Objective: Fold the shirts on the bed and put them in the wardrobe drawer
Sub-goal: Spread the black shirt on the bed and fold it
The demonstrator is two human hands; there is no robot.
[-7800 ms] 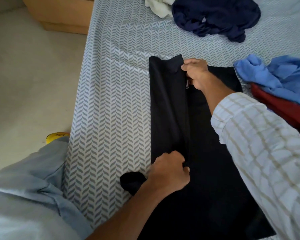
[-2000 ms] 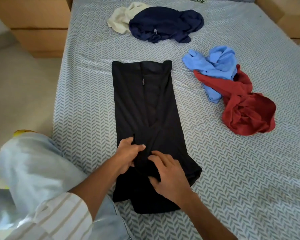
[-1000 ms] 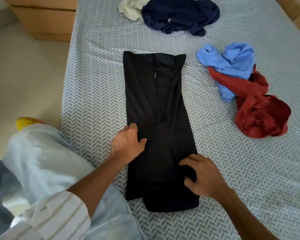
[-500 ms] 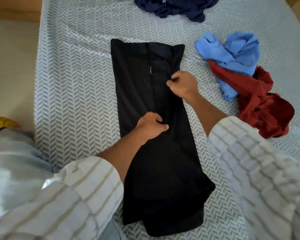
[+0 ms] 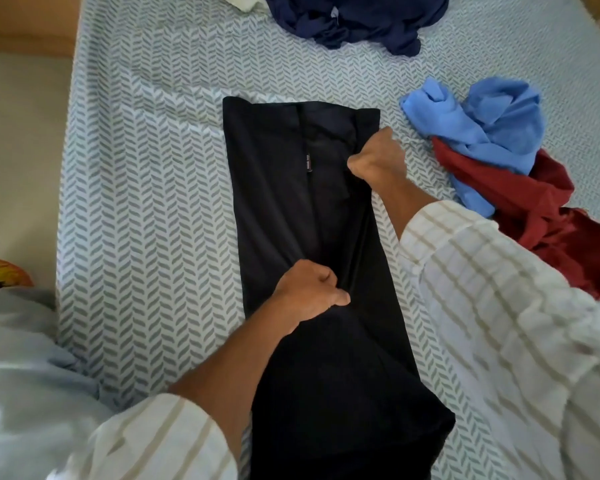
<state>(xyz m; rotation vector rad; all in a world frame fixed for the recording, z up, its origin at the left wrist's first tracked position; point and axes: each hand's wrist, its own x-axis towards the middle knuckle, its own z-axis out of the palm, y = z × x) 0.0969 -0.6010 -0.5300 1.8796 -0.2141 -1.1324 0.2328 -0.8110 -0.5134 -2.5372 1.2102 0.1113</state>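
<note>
The black shirt (image 5: 302, 237) lies lengthwise on the bed (image 5: 146, 209), already narrowed into a long strip with both sides turned in. A second ago both hands were smoothing its near end; now they have moved up the strip and closed on the cloth. The right hand (image 5: 378, 161) has its fingers curled round the right edge near the collar end, and the left hand (image 5: 309, 292) pinches a bunch of fabric at the middle, where the cloth puckers toward it. Judging from this, the smoothing is over and the person is tidying the side fold or readying the crosswise fold that would make the shirt compact enough for the drawer. Four more shirts are yet unfolded: the navy shirt (image 5: 357, 19) and a cream one (image 5: 243, 0) at the far end, the blue shirt (image 5: 482, 129) and red shirt (image 5: 548, 216) heaped together at the right. The wardrobe drawer is not in view
</note>
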